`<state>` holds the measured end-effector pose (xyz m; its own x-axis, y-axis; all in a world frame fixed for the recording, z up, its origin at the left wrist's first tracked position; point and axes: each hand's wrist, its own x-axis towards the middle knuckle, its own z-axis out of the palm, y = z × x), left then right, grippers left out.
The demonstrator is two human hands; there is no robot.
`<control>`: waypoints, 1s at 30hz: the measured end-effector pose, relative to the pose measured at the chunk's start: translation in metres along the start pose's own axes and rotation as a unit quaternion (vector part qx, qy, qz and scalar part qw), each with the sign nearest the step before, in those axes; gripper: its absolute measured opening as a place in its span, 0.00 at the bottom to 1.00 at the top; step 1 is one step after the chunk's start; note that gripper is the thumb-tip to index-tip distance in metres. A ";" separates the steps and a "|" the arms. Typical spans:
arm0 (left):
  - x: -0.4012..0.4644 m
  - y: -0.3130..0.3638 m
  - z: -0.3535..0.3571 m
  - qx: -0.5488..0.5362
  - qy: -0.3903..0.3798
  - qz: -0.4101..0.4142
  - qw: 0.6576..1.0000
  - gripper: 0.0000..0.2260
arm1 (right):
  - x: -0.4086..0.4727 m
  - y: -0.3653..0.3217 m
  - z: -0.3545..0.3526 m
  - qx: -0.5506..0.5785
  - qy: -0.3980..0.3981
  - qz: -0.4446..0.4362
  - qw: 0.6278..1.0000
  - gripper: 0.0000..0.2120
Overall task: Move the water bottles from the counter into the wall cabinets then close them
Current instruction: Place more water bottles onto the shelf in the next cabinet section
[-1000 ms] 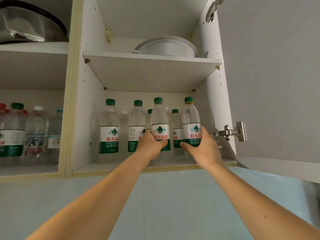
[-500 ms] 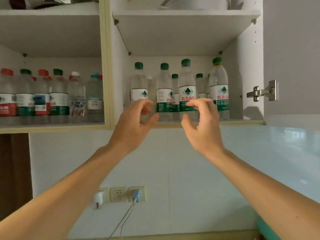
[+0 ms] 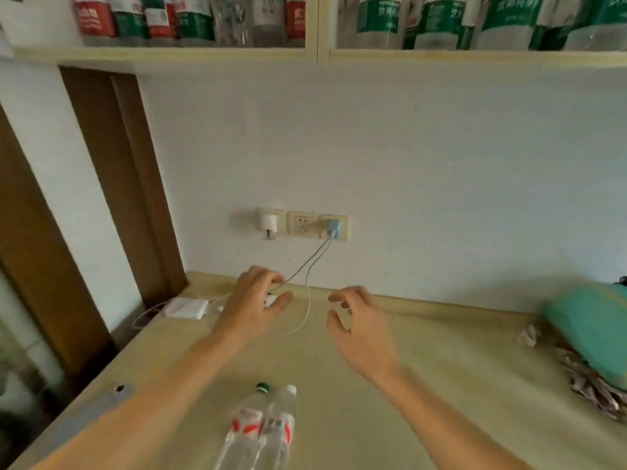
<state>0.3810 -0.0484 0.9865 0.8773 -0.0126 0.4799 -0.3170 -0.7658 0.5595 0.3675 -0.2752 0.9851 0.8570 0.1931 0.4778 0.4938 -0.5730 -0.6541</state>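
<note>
Hands: left [image 3: 252, 305] and right [image 3: 359, 329] empty, fingers loosely spread | forearms outstretched over counter [image 3: 441, 368] | two bottles [image 3: 263, 425] below

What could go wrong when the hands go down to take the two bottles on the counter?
The two bottles stand touching each other, so taking one may tip the other. The left hand is open over the charger cables and might catch them. The right hand is open too.

The single head-worn view looked forward and down over the pale yellow-green counter [image 3: 441, 368] from close above. It faced the white wall [image 3: 407, 164], with the open cabinets' pale wooden bottom edge [image 3: 169, 54] along the frame's top.
</note>
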 end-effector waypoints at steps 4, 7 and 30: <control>-0.077 -0.062 0.037 0.056 -0.165 -0.208 0.963 0.20 | -0.059 0.030 0.068 -0.029 -0.205 0.108 0.972 0.16; -0.122 -0.092 0.053 0.017 -0.221 -0.325 0.919 0.26 | -0.090 0.044 0.102 -0.033 -0.297 0.161 0.940 0.19; -0.171 -0.089 0.132 -0.147 -0.212 -0.450 0.855 0.21 | -0.116 0.098 0.139 0.192 -0.209 0.525 0.802 0.23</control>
<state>0.3071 -0.0630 0.7650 0.8456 0.2170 -0.4877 0.5329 -0.3950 0.7483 0.3368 -0.2435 0.7838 0.7644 0.0616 -0.6418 -0.5934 -0.3220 -0.7377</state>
